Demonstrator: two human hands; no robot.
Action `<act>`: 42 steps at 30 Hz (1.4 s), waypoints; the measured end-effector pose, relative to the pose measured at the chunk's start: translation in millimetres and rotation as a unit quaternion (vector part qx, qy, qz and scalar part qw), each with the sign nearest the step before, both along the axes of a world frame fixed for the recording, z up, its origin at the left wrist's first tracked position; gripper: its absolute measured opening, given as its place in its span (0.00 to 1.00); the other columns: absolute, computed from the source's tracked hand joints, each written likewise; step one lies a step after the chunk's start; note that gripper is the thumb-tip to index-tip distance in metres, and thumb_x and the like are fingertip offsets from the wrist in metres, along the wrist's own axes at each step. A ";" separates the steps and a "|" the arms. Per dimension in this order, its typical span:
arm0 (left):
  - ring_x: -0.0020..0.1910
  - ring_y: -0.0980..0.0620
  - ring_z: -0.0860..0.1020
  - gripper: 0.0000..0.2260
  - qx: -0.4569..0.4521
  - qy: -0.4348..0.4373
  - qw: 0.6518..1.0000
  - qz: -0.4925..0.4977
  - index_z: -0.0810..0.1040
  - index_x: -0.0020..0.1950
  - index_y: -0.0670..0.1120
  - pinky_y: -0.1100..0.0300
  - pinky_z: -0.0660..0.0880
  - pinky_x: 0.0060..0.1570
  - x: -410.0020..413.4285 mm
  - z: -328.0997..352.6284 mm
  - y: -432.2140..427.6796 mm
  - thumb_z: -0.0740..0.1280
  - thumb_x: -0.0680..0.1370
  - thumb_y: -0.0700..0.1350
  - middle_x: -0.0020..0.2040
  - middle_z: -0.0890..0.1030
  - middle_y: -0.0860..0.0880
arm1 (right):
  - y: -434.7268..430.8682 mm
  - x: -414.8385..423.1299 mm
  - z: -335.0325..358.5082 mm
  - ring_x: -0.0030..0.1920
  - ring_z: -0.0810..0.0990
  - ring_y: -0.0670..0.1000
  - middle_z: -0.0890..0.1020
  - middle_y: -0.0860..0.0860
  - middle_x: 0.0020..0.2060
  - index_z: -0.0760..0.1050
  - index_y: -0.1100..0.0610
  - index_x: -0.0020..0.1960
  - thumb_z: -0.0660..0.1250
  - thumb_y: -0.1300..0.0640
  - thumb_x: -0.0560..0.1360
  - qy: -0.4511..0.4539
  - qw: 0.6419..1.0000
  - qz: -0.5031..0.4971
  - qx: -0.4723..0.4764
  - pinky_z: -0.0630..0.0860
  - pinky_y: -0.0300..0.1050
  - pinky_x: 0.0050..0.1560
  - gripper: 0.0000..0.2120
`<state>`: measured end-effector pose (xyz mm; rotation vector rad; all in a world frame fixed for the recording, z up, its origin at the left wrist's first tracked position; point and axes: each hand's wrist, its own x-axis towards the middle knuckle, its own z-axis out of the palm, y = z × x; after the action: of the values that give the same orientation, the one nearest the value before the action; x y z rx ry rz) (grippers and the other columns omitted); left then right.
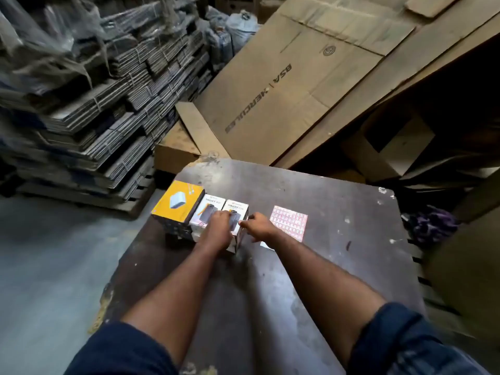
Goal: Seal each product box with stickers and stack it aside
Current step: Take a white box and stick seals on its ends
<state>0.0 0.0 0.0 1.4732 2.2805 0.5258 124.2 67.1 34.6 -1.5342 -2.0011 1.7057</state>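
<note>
Three product boxes stand side by side near the left edge of a dark table (297, 266): a yellow-topped box (177, 203), a white box (208, 209), and a second white box (239, 207) on the right. My left hand (219, 230) rests on top of the right white box, holding it down. My right hand (258, 226) is at that box's right edge, fingers pinched against its side; whether a sticker is under the fingertips cannot be made out. A pink-and-white sticker sheet (289, 221) lies flat just right of my right hand.
Bundled flattened cartons (108, 109) are piled high to the left behind the table. Large brown cardboard sheets (311, 85) lean at the back and right. A small cardboard box (176, 152) sits behind the table's far edge. Grey floor (54, 266) lies to the left.
</note>
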 end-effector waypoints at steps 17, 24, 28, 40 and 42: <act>0.62 0.42 0.77 0.12 0.072 -0.177 0.935 0.300 0.79 0.62 0.40 0.59 0.69 0.55 7.6 2.3 15.6 0.64 0.79 0.36 0.61 0.81 0.42 | 15.9 -21.5 -50.6 0.31 0.73 0.47 0.80 0.53 0.39 0.78 0.63 0.59 0.68 0.66 0.77 0.084 0.975 -0.136 -0.153 0.70 0.43 0.35 0.11; 0.63 0.42 0.79 0.14 0.044 -0.204 0.920 0.332 0.82 0.62 0.41 0.59 0.71 0.60 5.0 -0.6 13.7 0.66 0.77 0.37 0.62 0.83 0.42 | 14.2 -10.5 -54.9 0.49 0.82 0.53 0.82 0.58 0.59 0.73 0.60 0.66 0.69 0.62 0.78 0.120 0.961 -0.181 -0.171 0.77 0.44 0.40 0.18; 0.59 0.44 0.81 0.13 0.053 -0.219 0.921 0.316 0.83 0.60 0.43 0.63 0.69 0.52 13.3 0.9 13.5 0.70 0.76 0.40 0.57 0.85 0.44 | 14.4 1.3 -52.6 0.40 0.80 0.50 0.83 0.56 0.55 0.74 0.56 0.65 0.70 0.62 0.74 0.110 0.964 -0.185 -0.158 0.73 0.42 0.33 0.19; 0.47 0.50 0.81 0.12 0.092 -0.280 0.917 0.270 0.81 0.57 0.46 0.59 0.76 0.52 27.3 -0.4 7.2 0.74 0.75 0.44 0.47 0.83 0.48 | 7.9 23.8 -46.3 0.57 0.81 0.54 0.81 0.54 0.59 0.72 0.53 0.64 0.71 0.59 0.77 0.155 0.948 -0.239 -0.140 0.80 0.56 0.54 0.18; 0.47 0.49 0.82 0.09 0.091 -0.308 0.912 0.257 0.80 0.53 0.49 0.55 0.79 0.53 35.9 -0.4 8.8 0.75 0.74 0.44 0.48 0.84 0.47 | 8.7 35.0 -44.9 0.54 0.82 0.54 0.81 0.55 0.58 0.71 0.53 0.63 0.69 0.59 0.77 0.155 0.951 -0.239 -0.123 0.80 0.55 0.55 0.16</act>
<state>35.9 8.8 -0.4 0.5984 2.0946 1.1878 159.2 75.8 -10.3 -1.5350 -1.1816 1.8790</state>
